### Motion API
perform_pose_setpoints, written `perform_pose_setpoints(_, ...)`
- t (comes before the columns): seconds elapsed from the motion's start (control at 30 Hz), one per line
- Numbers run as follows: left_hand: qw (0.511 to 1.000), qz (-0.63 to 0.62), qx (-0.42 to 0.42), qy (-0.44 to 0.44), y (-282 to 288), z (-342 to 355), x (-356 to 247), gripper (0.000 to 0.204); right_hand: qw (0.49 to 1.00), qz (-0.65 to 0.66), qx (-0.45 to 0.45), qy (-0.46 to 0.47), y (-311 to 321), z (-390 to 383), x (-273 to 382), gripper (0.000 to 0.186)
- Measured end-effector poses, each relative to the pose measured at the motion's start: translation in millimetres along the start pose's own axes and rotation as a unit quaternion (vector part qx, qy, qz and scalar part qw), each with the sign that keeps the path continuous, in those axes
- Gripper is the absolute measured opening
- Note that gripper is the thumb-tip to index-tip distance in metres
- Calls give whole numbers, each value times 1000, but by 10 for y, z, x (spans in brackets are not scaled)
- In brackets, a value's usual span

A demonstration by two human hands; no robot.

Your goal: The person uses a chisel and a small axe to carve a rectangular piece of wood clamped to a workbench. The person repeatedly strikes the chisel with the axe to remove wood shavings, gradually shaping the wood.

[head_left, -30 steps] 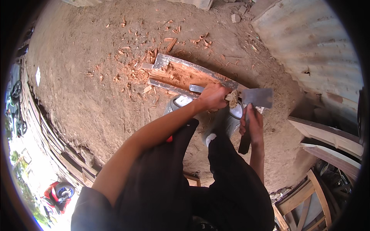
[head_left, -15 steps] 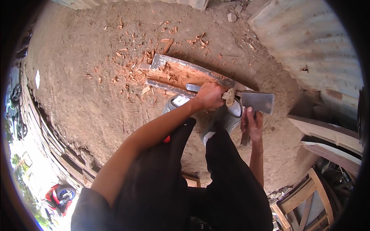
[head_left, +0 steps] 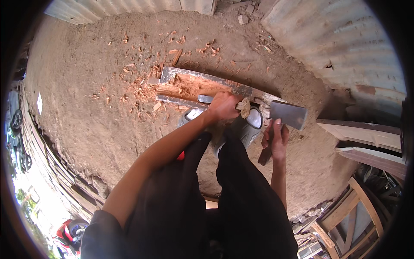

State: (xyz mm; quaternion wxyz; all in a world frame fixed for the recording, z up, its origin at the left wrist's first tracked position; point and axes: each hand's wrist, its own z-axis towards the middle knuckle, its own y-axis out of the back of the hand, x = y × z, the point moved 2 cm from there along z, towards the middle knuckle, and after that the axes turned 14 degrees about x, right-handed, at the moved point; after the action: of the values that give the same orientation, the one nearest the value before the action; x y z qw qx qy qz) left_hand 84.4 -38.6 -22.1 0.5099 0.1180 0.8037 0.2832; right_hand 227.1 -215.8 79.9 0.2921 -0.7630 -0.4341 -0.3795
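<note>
A hollowed wooden block (head_left: 205, 77) with dark rims and a reddish-brown carved trough lies on the dirt in front of my feet. My left hand (head_left: 225, 106) is closed around a chisel (head_left: 205, 99). The chisel's metal blade points left over the near rim, and its frayed wooden butt sticks out to the right of my fist. My right hand (head_left: 277, 137) grips a tool with a broad, flat grey rectangular head (head_left: 288, 115) and a brown handle. That head is raised to the right of the chisel's butt, apart from it.
Wood chips (head_left: 142, 88) lie scattered left of and beyond the block. My shoes (head_left: 254, 118) are close against its near side. A corrugated metal sheet (head_left: 340, 47) stands at the far right. Boards (head_left: 362, 140) and a wooden frame (head_left: 351, 211) are stacked at the right.
The view has shifted slightly, so the block and my hands appear a little further left. The grey-headed tool has tilted in my right hand. The left hand keeps its hold on the chisel.
</note>
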Motion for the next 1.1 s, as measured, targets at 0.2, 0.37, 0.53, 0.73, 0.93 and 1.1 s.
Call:
perform_pose_setpoints(0.2, 999, 20, -30, -16, 21, -16, -13, 25, 994, -97, 4, -51, -271, 126, -311, 45)
perform_pose_setpoints(0.37, 1000, 20, -15, -12, 25, -53, 63, 26, 995, -77, 33, -46, -109, 171, -82, 41)
perform_pose_setpoints(0.53, 999, 40, 0, -3, 52, -59, 101, 27, 995, -70, 44, -53, -287, 162, -172, 47)
perform_pose_setpoints(0.73, 991, 107, 77, 36, 54, -246, 256, 36, 947, -293, 128, -40, -350, 179, -86, 36)
perform_pose_setpoints(0.93, 997, 75, 19, 11, 132, -302, 303, 40, 990, -108, 36, -85, -249, -83, 19, 29)
perform_pose_setpoints(1.1, 997, 9, 37, -64, 203, -258, -72, 44, 998, -55, -6, 32, -203, -300, 163, 28)
